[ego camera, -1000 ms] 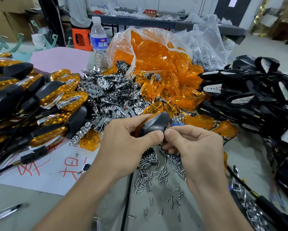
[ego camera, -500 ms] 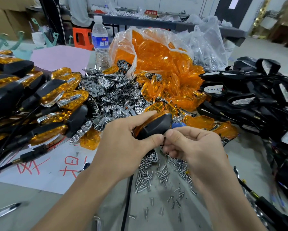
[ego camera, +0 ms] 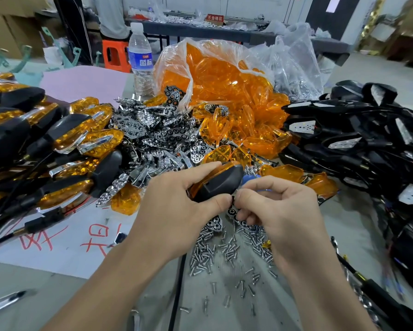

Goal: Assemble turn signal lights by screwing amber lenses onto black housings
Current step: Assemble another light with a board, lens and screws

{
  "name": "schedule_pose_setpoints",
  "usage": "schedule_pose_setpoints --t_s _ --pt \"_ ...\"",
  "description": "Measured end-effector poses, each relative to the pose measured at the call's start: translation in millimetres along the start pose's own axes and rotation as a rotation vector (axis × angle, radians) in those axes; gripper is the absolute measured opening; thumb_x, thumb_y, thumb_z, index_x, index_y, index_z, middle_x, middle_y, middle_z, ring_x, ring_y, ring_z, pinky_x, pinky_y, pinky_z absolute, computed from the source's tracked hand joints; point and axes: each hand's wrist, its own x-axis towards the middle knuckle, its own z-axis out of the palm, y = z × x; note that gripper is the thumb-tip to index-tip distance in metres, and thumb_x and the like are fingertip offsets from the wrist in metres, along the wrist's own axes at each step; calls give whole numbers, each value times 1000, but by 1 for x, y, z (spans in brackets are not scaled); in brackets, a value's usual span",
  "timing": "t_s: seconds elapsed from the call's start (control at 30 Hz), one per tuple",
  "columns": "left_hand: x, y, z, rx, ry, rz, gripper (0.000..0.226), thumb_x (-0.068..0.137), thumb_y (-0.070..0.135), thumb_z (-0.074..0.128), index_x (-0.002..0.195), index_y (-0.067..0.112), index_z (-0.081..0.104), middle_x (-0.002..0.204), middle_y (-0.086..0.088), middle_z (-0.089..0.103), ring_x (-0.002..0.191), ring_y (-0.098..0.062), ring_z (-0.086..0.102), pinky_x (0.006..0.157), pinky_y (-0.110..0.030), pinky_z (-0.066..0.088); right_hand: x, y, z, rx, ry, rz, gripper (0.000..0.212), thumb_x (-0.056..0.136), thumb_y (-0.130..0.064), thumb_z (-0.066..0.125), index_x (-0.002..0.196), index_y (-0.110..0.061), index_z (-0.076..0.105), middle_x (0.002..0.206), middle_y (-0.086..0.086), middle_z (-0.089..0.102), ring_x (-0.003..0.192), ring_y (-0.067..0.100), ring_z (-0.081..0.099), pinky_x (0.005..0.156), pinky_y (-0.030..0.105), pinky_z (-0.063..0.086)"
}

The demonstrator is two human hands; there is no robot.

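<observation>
My left hand (ego camera: 174, 209) grips a black housing (ego camera: 221, 183) with an amber lens (ego camera: 209, 177) fitted along its upper side, held above the table's middle. My right hand (ego camera: 279, 211) has its thumb and forefinger pinched together right at the housing's lower edge; what they pinch is too small to see. A blue tool handle (ego camera: 249, 180) shows just behind the right hand's fingers. Loose silver screws (ego camera: 224, 252) lie scattered on the table under both hands. A black cable (ego camera: 178, 287) hangs down from the housing.
Finished amber-and-black lights (ego camera: 45, 149) are stacked at left. Chrome reflector inserts (ego camera: 157, 137) are heaped in the middle, a clear bag of amber lenses (ego camera: 224, 87) behind them. Black housings with wires (ego camera: 363, 144) fill the right. A water bottle (ego camera: 139, 56) stands at the back.
The hands have stayed nearly in place. The housing has tilted slightly in my left hand, and my right fingers have shifted a little at its lower edge.
</observation>
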Motion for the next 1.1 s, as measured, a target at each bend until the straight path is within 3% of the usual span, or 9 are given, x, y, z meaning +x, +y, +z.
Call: schedule_pose_setpoints --t_s 0.13,0.27,0.37,0.47,0.6,0.73,0.9,1.03,1.1 --pt "-1 3 -1 6 1 16 58 69 50 78 119 66 56 94 41 69 88 3 68 78 -12 51 0 1 2 -2 26 -19 26 82 7 72 68 -13 79 60 14 71 50 19 65 48 20 49" --pt "-2 1 1 15 3 0 60 68 49 78 124 60 60 92 48 64 90 13 65 77 -4 46 1 3 5 15 81 -27 27 81 7 71 66 -14 79 59 13 71 49 19 65 48 20 50" --pt "-2 2 1 5 -29 11 44 71 47 77 109 67 64 91 34 69 84 1 66 74 -13 49 0 4 7 30 118 -42 23 80 7 72 68 -12 79 59 13 71 50 18 65 49 20 50" --pt "1 2 1 -51 -71 -6 30 75 46 77 103 55 72 81 15 73 73 -11 64 64 -25 48 -1 5 6 7 123 -64 22 82 4 74 71 -15 80 59 11 72 51 18 66 51 21 51" --pt "2 3 0 -159 -104 -55 23 77 42 77 96 55 73 80 4 75 72 -23 65 67 -37 52 -3 6 7 -134 138 -142 27 84 -1 76 73 -25 80 60 4 73 53 19 70 53 22 54" --pt "2 0 0 -287 -152 -89 20 80 36 76 100 34 80 60 8 62 47 -2 46 46 -19 40 -4 7 8 -172 158 -205 23 84 -4 80 75 -26 79 60 0 73 52 16 71 52 22 56" --pt "5 0 -2 -462 -243 -224 13 91 24 79 102 29 83 56 -2 54 43 -19 45 37 -23 38 -2 5 4 -119 75 -199 16 79 -7 86 72 -19 79 58 5 71 48 12 61 48 20 47" --pt "7 1 -6 -581 -374 -275 24 83 34 74 104 27 82 58 -5 54 48 -18 48 36 -21 37 4 5 -2 18 9 -130 17 70 -27 86 65 -14 77 56 9 68 42 15 52 42 17 38" --pt "7 0 -7 -543 -379 -271 25 81 37 73 105 33 82 59 -8 53 52 -24 45 38 -22 37 5 7 -4 -40 -20 -166 15 78 -20 86 67 -14 77 57 10 68 42 17 55 42 18 38"
